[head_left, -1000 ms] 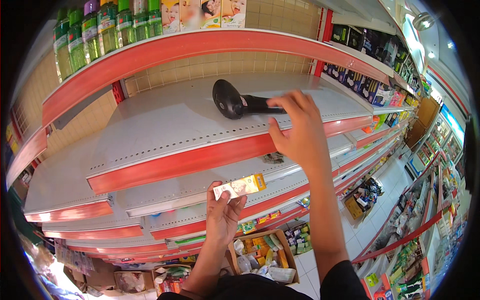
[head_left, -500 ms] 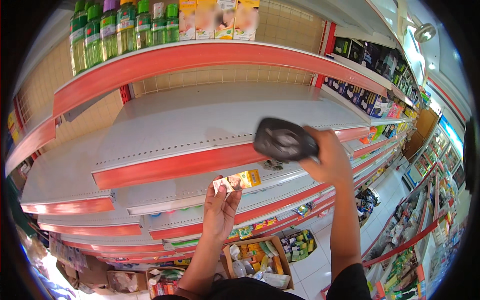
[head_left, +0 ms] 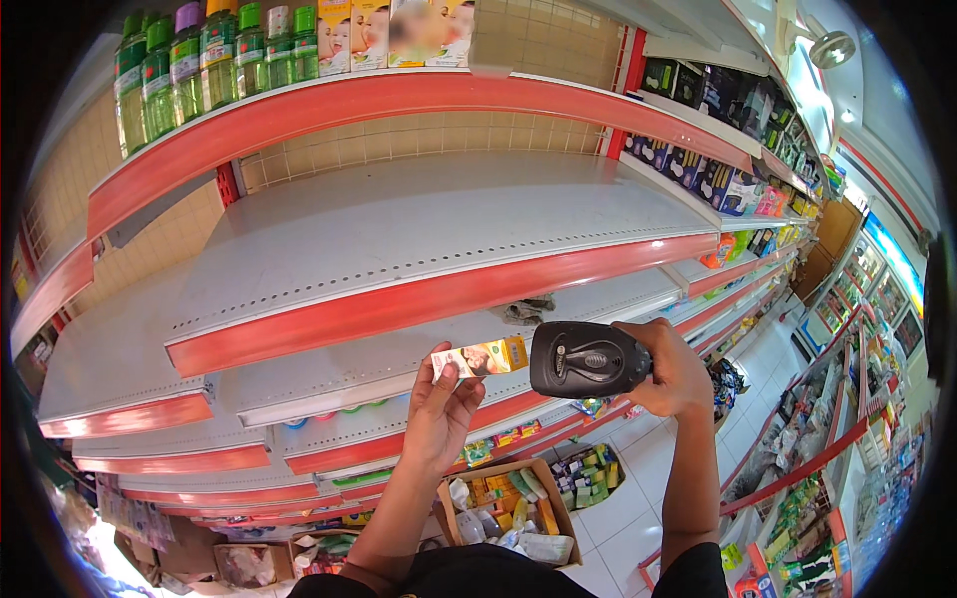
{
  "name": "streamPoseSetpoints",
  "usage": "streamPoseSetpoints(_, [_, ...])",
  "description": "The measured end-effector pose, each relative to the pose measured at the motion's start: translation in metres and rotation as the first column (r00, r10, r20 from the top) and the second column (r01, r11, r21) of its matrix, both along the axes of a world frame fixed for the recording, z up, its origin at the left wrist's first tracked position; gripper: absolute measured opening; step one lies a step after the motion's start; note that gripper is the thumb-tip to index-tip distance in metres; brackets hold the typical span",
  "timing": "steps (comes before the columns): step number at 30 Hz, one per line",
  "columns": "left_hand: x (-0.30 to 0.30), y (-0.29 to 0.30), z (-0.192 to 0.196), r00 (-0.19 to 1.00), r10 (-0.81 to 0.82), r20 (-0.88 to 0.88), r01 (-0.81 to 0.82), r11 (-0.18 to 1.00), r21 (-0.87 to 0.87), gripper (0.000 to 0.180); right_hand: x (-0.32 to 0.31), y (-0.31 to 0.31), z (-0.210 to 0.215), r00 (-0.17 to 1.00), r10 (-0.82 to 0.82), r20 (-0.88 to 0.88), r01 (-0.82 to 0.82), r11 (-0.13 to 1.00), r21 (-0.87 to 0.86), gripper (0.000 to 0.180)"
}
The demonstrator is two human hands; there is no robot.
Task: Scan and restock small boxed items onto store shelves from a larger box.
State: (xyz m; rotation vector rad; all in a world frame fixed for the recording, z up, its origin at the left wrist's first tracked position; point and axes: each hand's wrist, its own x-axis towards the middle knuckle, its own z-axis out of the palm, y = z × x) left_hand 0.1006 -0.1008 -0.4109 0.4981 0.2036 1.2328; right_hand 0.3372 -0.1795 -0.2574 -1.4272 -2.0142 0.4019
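Note:
In my left hand is a small yellow-and-white carton, pinched between thumb and fingers, its orange end pointing right. My right hand is wrapped round the handle of a black barcode scanner. The scanner's head sits just right of the carton's orange end, with a narrow gap between them. Both hands are in front of the grey shelves with red front strips. Behind the scanner, a crumpled grey cloth lies on a lower shelf.
Above stands a shelf with green-capped bottles and baby-picture boxes. Below me, an open cardboard box holds mixed packages, beside another box of green packs. Stocked racks line the tiled aisle at right.
My right hand has brought the scanner down and closer to the carton's orange end. My left hand keeps hold of the carton, nearly in place. The view has shifted slightly.

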Motion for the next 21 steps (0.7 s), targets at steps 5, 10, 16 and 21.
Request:
streamPoseSetpoints(5, [-0.008,-0.003,0.001,1.000,0.019,-0.022,-0.018,0.999,0.027,0.040,-0.001,0.003,0.007,1.000,-0.026,-0.006,0.027,0.998,0.060,0.039])
streamPoseSetpoints(10, [-0.016,-0.016,0.014,0.999,-0.044,0.033,0.040,0.992,0.119,0.041,-0.007,0.033,0.032,0.998,-0.020,-0.058,0.034,0.965,0.262,0.042])
streamPoseSetpoints(16, [-0.018,-0.033,0.037,0.998,0.009,-0.054,0.003,0.978,0.206,0.047,-0.029,0.112,0.052,0.988,0.108,0.110,-0.143,0.903,0.405,0.048])
streamPoseSetpoints(21, [-0.028,-0.041,0.079,0.972,0.197,-0.128,-0.126,0.896,0.426,0.054,-0.044,0.164,0.043,0.978,0.096,0.183,-0.165,0.897,0.410,0.051])
